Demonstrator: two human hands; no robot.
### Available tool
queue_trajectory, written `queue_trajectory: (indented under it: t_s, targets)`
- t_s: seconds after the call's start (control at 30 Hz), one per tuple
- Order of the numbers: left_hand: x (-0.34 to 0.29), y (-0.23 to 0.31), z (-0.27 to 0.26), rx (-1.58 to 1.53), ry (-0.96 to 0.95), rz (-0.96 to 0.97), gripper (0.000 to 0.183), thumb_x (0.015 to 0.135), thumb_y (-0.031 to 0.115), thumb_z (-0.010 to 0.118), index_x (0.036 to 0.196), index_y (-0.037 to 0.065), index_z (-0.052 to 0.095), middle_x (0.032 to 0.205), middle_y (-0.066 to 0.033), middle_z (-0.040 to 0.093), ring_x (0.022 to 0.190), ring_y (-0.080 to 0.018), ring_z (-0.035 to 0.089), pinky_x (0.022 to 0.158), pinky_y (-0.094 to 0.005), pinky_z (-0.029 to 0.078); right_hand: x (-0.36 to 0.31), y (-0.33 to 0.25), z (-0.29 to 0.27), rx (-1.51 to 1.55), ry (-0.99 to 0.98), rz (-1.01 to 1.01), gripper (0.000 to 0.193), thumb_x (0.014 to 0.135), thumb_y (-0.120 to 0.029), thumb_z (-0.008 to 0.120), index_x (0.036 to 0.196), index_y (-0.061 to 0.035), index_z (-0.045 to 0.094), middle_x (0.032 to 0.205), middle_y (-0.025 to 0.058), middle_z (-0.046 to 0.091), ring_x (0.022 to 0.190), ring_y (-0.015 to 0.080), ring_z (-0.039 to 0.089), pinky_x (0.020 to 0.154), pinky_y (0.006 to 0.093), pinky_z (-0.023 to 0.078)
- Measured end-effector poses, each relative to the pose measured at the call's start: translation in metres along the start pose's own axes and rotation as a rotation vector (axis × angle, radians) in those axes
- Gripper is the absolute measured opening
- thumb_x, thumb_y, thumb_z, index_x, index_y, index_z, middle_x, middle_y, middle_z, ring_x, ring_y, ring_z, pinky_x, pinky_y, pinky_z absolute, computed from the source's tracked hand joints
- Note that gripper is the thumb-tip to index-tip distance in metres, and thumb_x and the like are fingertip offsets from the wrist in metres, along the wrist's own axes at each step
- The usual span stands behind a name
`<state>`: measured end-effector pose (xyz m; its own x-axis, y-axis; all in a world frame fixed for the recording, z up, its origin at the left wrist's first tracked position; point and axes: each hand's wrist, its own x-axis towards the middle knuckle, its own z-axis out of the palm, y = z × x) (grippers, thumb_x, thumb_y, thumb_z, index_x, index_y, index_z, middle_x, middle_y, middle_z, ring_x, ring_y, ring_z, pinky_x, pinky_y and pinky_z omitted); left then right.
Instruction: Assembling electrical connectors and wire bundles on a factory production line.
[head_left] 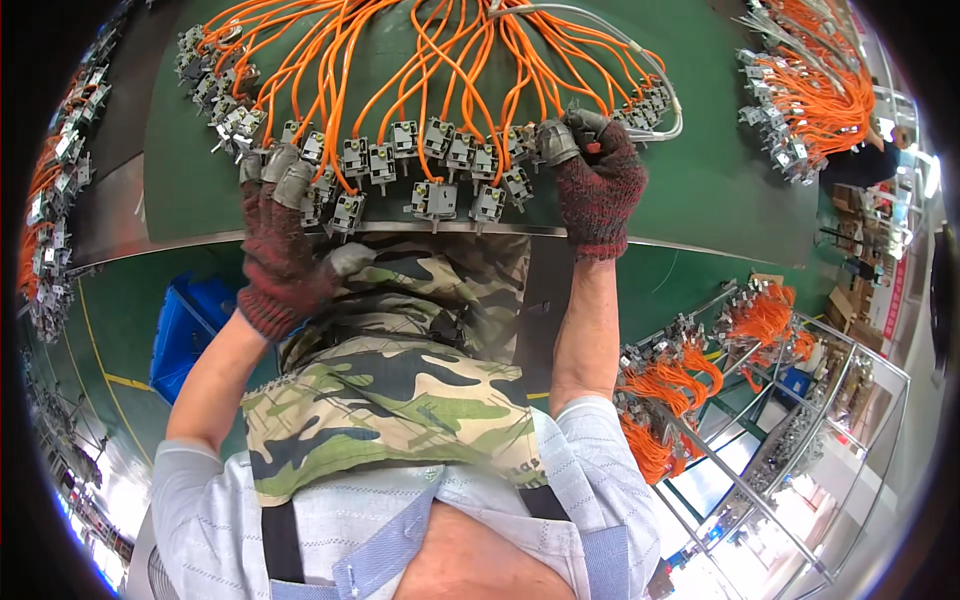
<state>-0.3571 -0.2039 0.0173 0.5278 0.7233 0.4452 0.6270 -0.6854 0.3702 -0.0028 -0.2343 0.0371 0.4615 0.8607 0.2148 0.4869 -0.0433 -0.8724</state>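
Presently, the left hand extends forward, fingers together, thumb spread, at grey connectors along the near edge of the green bench; the right hand curls, its grip indeterminable

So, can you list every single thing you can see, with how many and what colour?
Table: one, green, before the person
Orange cables: many, orange, fanned across the table
Connectors: dozens, grey, on cable ends
Tube: one, whitish, curving right of the cables
Cable bundles: several, orange, far left, far right and on the rack
Rack: one, silvery, lower right
Bin: one, blue, left floor
Floor lines: several, yellow, left and right
Boxes: several, brown, far right
Another person: one, dark clothing, far right
Camouflage cloth: green, tan and black, over the lap
Background clutter: too small to count
Left hand: one, maroon-grey glove, at the connectors
Right hand: one, matching glove, by the right-hand connectors
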Motion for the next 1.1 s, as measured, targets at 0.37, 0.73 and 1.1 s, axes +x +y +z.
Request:
queue_trajectory:
  t_s: [0.37, 0.73, 1.1]
  targets:
    - [0.048, 0.018, 0.062, 0.089, 0.149, -0.046, 0.086, 0.08, 0.022, 0.092, 0.152, 0.001, 0.051, 0.149, -0.0252, 0.057, 0.144, -0.0499, 0.05, 0.124, -0.0658, 0.034, 0.032, 0.011, -0.018, 0.263, 0.18, -0.054, 0.023, 0.095, -0.012, 0.086, 0.113, -0.0027, 0.075, 0.089, 0.0014, 0.072, 0.07, 0.0092, 0.066, 0.064, 0.0272, 0.056]
    - [0.066, 0.027, 0.067, 0.034, 0.184, 0.016, 0.088, 0.08, 0.029, 0.093, 0.152, 0.0, 0.051, 0.149, -0.0224, 0.057, 0.144, -0.0467, 0.05, 0.126, -0.0668, 0.03, 0.026, 0.051, -0.053, 0.581, 0.154, 0.188, 0.03, 0.094, -0.018, 0.087, 0.116, -0.0046, 0.07, 0.084, 0.0025, 0.072, 0.066, 0.0109, 0.066, 0.054, 0.0256, 0.048]
    - [0.063, 0.023, 0.07, 0.034, 0.184, 0.052, 0.095, 0.08, 0.034, 0.094, 0.155, 0.0, 0.047, 0.153, -0.0242, 0.052, 0.147, -0.0511, 0.044, 0.125, -0.0676, 0.031, 0.02, 0.048, -0.042, 0.563, 0.167, 0.308, 0.032, 0.095, -0.019, 0.087, 0.119, -0.0043, 0.072, 0.085, 0.0023, 0.073, 0.066, 0.012, 0.068, 0.057, 0.028, 0.054]
